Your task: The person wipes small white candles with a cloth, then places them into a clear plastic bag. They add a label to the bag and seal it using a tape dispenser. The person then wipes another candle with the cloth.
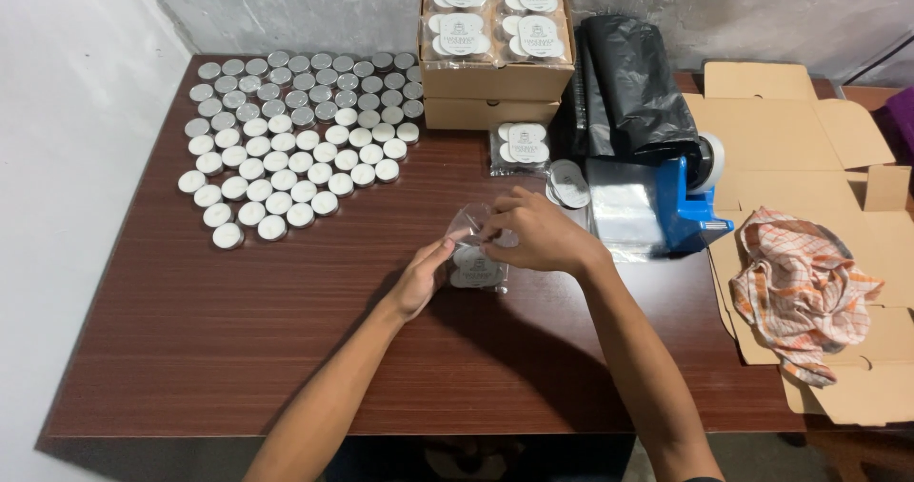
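My left hand (422,275) and my right hand (535,233) meet over a small clear plastic packet of tealight candles (475,268) with a round white label, lying on the dark wooden table (238,330). The right hand's fingers pinch the packet's clear top flap (470,221), and the left hand's fingers press against the packet's left side. A large cluster of loose white tealights in silver cups (295,139) covers the table's far left.
Stacked cardboard boxes (495,82) holding packed candle sets stand at the back. One more packet (522,145) lies in front of them, beside round labels (569,183). A blue tape dispenser (690,196), black plastic bag (633,82), flattened carton (819,130) and checked cloth (804,287) lie on the right.
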